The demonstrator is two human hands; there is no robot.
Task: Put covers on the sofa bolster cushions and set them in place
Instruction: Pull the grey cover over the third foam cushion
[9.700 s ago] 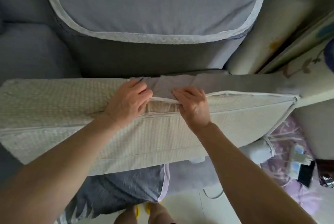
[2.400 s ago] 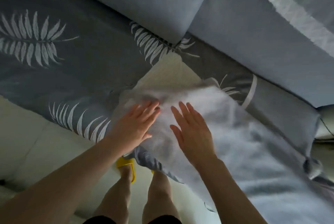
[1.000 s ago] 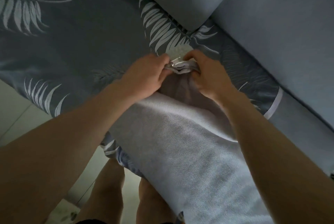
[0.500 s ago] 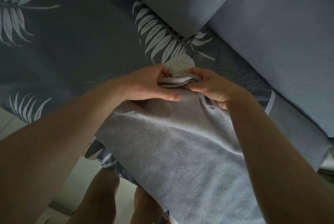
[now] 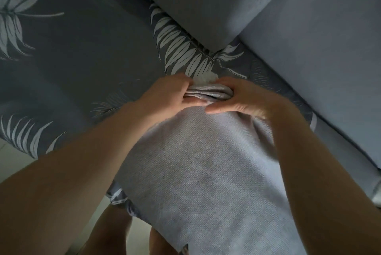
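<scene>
The bolster cushion (image 5: 206, 172) is lying across the front edge of the sofa seat (image 5: 82, 59), its far end pointing toward the seat's back corner, its near end hanging out past the edge toward the person's legs. The pale woven cover (image 5: 208, 92) is wrapping almost the whole length of it, and it's bunching into folds right at that far end, where a small patch of white inner cushion (image 5: 206, 78) is still peeking out. So the sleeve looks close to fully on, but the end isn't closed yet. The left hand (image 5: 167, 96) is gripping the gathered folds from one side, fingers curled into the cloth, thumb lying along the top. The right hand (image 5: 245, 98) is mirroring it, fingers tucked round the bunched edge, thumb pressing flat on the cover. Beyond them, the two plain grey back cushions (image 5: 268, 17) are meeting at the corner of the leaf-patterned seat. Left to do, I'd judge: pulling the cover over that last bit, fastening it, then setting the bolster in place.
</scene>
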